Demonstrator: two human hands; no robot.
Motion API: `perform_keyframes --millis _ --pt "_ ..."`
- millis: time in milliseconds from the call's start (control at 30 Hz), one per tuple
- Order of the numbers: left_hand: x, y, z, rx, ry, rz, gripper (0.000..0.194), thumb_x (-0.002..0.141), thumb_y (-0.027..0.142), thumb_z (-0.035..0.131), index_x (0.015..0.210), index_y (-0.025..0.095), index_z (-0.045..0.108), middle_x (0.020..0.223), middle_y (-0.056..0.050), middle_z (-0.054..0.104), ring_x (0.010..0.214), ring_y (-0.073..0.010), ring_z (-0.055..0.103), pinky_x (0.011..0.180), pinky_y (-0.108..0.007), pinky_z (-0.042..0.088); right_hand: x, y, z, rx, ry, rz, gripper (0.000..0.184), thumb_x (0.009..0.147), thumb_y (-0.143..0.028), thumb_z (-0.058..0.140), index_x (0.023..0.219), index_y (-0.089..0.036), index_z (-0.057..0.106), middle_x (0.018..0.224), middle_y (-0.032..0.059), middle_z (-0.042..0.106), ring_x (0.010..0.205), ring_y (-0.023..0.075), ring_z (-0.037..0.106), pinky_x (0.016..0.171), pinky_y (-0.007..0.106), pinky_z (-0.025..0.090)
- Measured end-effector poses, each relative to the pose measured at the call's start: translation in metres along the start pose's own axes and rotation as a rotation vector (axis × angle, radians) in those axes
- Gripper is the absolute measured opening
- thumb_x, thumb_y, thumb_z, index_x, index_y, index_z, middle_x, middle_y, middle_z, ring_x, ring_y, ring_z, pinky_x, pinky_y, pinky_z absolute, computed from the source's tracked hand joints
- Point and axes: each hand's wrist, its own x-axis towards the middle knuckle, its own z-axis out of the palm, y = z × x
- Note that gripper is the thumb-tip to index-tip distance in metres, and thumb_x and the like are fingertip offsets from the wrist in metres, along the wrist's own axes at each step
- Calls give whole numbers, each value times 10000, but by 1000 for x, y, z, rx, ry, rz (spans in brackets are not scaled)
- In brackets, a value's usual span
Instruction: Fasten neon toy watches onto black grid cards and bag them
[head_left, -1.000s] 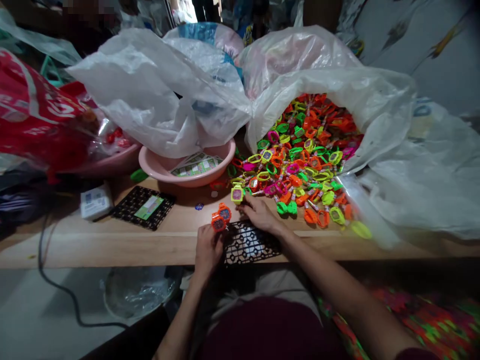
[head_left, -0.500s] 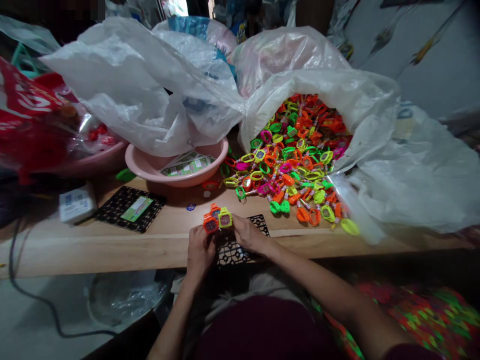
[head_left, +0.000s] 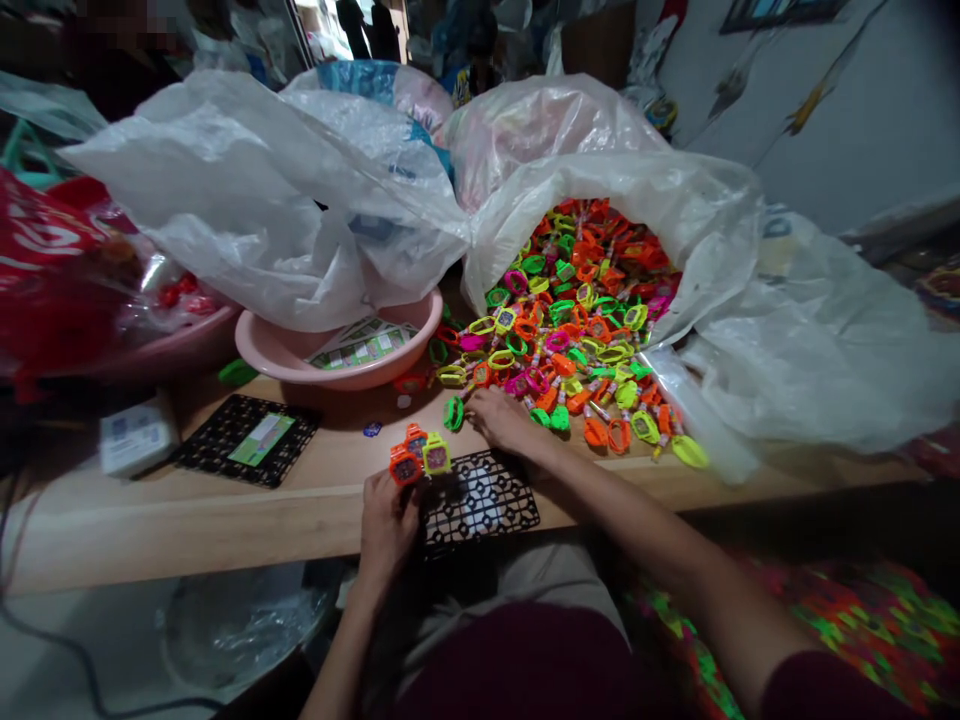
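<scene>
My left hand (head_left: 388, 525) is closed around a small bunch of plastic toy watches, held upright above the table's front edge. Two are orange, with one orange watch (head_left: 406, 466) in front, and a yellow watch (head_left: 436, 457) sits at the right. At the near edge of the loose pile, my right hand (head_left: 501, 418) pinches a green toy watch (head_left: 453, 413); its fingertips are partly hidden. Between my forearms lies a black openwork grid mat (head_left: 517, 508), with something pale showing through its holes.
A clear plastic bag (head_left: 712, 200) spills many bright toy watches (head_left: 577, 330) onto the wooden table (head_left: 300, 520). Left of it stand a pink basin (head_left: 337, 372) with printed cards, another black grid mat (head_left: 202, 440) bearing a green card (head_left: 261, 440), and a white box (head_left: 139, 435).
My right hand has left the bunch and moved up to the pile's edge, onto a green watch. My left hand keeps the bunch. The whole view has shifted slightly.
</scene>
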Motion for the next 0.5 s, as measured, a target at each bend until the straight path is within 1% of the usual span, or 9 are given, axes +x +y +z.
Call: perform_keyframes --millis 67,167,233,267,333,400,433,467,500 --pt "-2 -2 -3 8 1 3 254 916 421 608 1018 240 754 1039 -113 776 1030 -328 622 933 -485 540 -2 -8 3 11 -18 1 213 1028 -148 599 1164 -186 758 1180 107 687 1021 228 591 937 340 507" --pt "-1 -3 -4 24 10 13 246 923 426 600 1003 247 748 1039 -106 780 1039 -328 628 945 -484 533 7 -15 -1 13 -34 7 286 1044 -136 567 1283 -165 722 1238 127 663 1109 236 593 962 334 506" --pt "0 -2 -4 32 7 14 254 929 435 593 998 242 743 1029 -108 780 1034 -330 628 937 -481 532 15 -16 -4 16 -79 -28 274 1054 -162 570 1282 -180 722 1276 126 651 1140 239 584 947 328 504" --pt "0 -2 -3 35 3 11 259 931 440 592 997 239 740 1016 -109 779 1021 -329 628 924 -477 532 18 -16 -5 22 -102 -40 236 1057 -185 580 1234 -187 737 1273 122 652 1139 240 582 932 325 503" --pt "0 -2 -3 44 -3 7 261 931 441 593 998 233 736 998 -111 777 996 -326 627 905 -470 533 19 -16 -5 51 -115 -23 149 1046 -207 612 1089 -180 753 1210 116 673 1108 239 587 907 324 499" --pt "-1 -3 -2 54 -5 4 252 930 428 591 1000 230 731 1017 -115 775 1002 -324 627 906 -465 532 12 -17 -4 137 -56 44 92 1019 -175 636 1017 -164 727 1105 100 697 1031 220 603 890 321 492" --pt "-1 -3 -1 57 -6 3 246 930 419 590 1004 230 729 1035 -116 775 1015 -324 628 914 -463 531 6 -17 -3 209 -17 85 59 995 -159 659 1023 -159 710 1043 81 705 975 206 612 872 316 488" --pt "-2 -4 -1 59 -6 0 240 929 411 590 1008 232 728 1053 -116 774 1031 -323 628 924 -462 529 0 -19 -3 301 13 123 82 964 -156 695 1045 -158 696 991 57 710 920 192 621 848 308 486" --pt "-2 -5 0 60 -6 -2 235 930 407 589 1010 235 728 1066 -114 773 1044 -321 628 933 -460 527 -7 -20 -1 411 31 159 145 933 -164 732 1070 -160 686 949 34 712 874 179 630 821 297 485"
